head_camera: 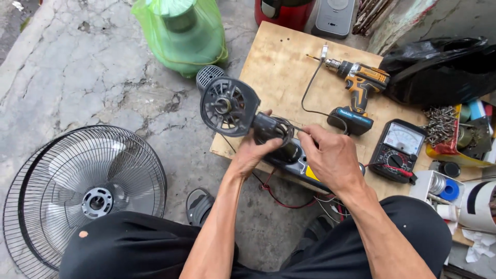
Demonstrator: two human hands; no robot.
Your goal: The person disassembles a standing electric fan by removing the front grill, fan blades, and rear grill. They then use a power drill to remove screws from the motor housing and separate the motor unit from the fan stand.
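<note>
One black plastic fan motor housing (pixel 231 106), round and ribbed with a metal hub at its centre, is being held over the near-left corner of the wooden board (pixel 279 62); the left hand (pixel 251 153) is clenching its dark neck from below, while the right hand (pixel 330 157) is pinching something thin at its right end, too small to make out. To the near left, one round wire fan guard (pixel 77 191) is lying on the cracked concrete. Farther right, one analogue multimeter (pixel 398 150) and one orange cordless drill (pixel 356 88) are resting on the board, and one green plastic bag (pixel 181 33) is sitting at the far left.
</note>
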